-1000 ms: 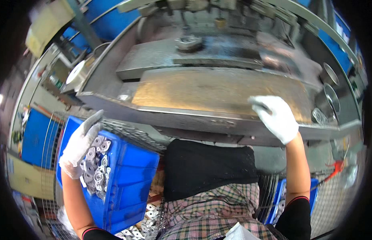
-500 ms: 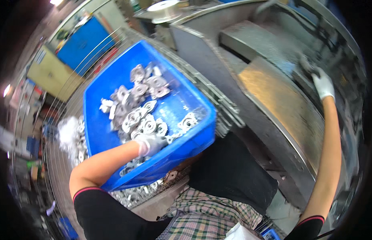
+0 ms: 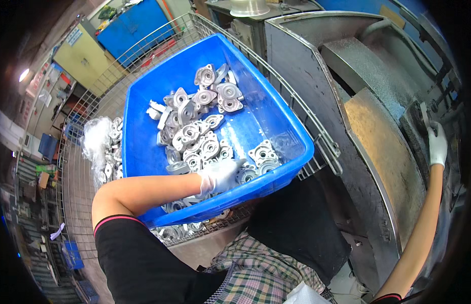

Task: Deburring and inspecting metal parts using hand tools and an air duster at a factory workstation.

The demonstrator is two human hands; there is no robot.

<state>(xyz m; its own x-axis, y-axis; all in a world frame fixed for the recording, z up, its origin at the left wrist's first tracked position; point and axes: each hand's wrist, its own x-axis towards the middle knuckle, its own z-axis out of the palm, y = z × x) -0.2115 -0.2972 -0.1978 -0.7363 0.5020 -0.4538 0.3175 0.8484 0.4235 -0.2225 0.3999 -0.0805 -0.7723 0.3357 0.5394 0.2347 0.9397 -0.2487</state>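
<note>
My left hand point(image 3: 219, 176), in a white glove, is inside a blue plastic bin point(image 3: 296, 161), low over grey metal castings point(image 3: 209, 146). Its visible fingers stretch toward a few castings point(image 3: 246, 175) by the bin's near right wall; no held part shows in it. Each casting has a round, holed centre and ear-like lugs. At the far right, my gloved right hand point(image 3: 438, 144) is closed on a grey metal casting point(image 3: 424, 114), seen edge-on against the dark part of a machine point(image 3: 415, 126). The casting's shape is partly hidden there.
The bin rests on a wire cart point(image 3: 316, 137), with more castings point(image 3: 169, 232) below it and beside a clear plastic bag point(image 3: 97, 144). A grey metal housing with a tan plate point(image 3: 379, 137) stands on the right. Blue point(image 3: 136, 33) and yellow cabinets point(image 3: 83, 60) stand behind.
The view has shifted, so the bin and the machine sit farther right. My left hand has moved right along the bin's near side. My right hand stays at the machine with the casting.
</note>
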